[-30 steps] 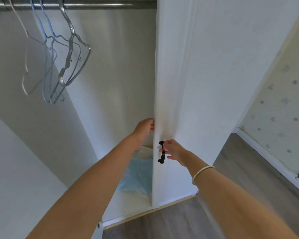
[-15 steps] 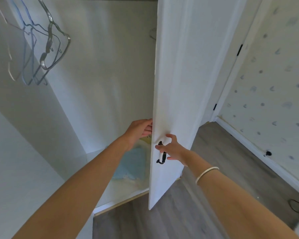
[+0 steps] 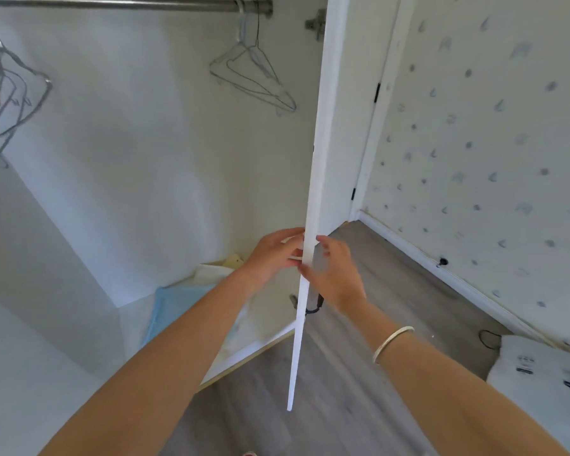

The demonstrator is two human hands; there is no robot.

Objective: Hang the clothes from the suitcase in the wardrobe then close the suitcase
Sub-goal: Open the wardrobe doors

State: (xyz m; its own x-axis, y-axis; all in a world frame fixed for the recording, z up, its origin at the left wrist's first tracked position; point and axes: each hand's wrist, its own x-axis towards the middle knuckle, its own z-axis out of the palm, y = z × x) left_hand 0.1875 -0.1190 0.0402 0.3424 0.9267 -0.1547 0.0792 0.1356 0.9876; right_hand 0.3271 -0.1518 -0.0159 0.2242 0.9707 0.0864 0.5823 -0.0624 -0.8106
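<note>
White-painted wardrobe door (image 3: 313,192) now stands edge-on to you, swung far wider than half a second ago. Your right hand (image 3: 336,274) has left the black handle (image 3: 315,304) and lies loose and spread on the outer face. Your left hand (image 3: 273,255) presses straight fingers on the inner face. I judge the rail (image 3: 112,3) is now reachable for hanging. Inside are bare wire hangers (image 3: 254,77) and a blue cloth (image 3: 175,304) on the bottom. No suitcase or clothes show plainly.
</note>
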